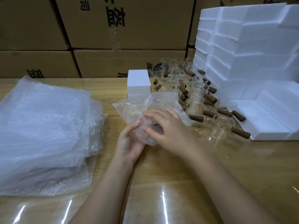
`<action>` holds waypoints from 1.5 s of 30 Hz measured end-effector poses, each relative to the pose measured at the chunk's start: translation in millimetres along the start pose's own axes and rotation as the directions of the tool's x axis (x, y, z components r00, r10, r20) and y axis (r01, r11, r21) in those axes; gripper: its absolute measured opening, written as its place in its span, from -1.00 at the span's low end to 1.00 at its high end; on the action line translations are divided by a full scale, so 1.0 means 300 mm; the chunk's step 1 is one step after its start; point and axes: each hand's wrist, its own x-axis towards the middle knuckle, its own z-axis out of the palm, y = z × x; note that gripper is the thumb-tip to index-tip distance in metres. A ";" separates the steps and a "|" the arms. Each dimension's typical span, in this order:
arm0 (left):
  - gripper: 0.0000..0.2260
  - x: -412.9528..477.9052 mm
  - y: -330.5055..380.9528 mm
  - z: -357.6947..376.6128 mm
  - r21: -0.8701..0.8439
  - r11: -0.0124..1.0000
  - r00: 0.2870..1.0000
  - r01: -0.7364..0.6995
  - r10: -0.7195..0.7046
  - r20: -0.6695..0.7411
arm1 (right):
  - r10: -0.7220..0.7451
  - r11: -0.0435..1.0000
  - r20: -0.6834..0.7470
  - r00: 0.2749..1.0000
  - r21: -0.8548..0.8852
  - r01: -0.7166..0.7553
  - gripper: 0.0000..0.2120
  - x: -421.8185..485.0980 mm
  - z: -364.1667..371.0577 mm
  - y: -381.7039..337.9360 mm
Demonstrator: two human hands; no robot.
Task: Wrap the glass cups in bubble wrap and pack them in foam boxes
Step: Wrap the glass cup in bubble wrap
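In the middle of the frame the left hand (129, 143) holds from below a bubble wrap sheet (145, 107), with its thumb and fingers curled around the rolled part. The right hand (168, 126) lies on top of the roll with fingers nearly straight and a little apart, pressing the wrap. Inside the roll is a glass cup (156, 126), seen only as a dark blurred shape through the bubbles. The far part of the sheet lies open on the wooden table (161, 175), which has a shiny clear cover. At the left of the frame lies a thick stack of bubble wrap sheets (45, 126). Behind the hands stands a small closed foam box (138, 83), and to its right many unwrapped glass cups (194, 88) with brown wooden handles stand close together, some handles pointing toward the hands. At the right an open foam box (267, 113) lies just beside the cups, cut by the frame edge, and behind it rises a tall pile of foam boxes (242, 46). Brown cardboard cartons (129, 21) fill the top of the frame; they carry black Chinese characters, partly hidden or cut off, so they cannot be read with certainty.
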 end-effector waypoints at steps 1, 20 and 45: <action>-0.54 -0.001 0.001 0.002 -0.007 1.000 1.000 0.000 0.000 -0.001 | 0.009 1.000 -0.002 1.000 0.023 -0.009 -0.59 0.000 0.007 0.002; -0.80 0.016 0.003 0.008 0.850 0.526 0.915 -0.003 0.345 -0.210 | 0.081 0.943 0.308 0.948 -0.330 0.027 -0.87 -0.001 -0.024 0.056; -0.40 -0.014 0.012 0.020 0.826 -0.552 0.972 -0.115 0.108 0.207 | -0.040 0.987 0.098 0.994 -0.149 0.054 -0.77 -0.010 -0.029 0.071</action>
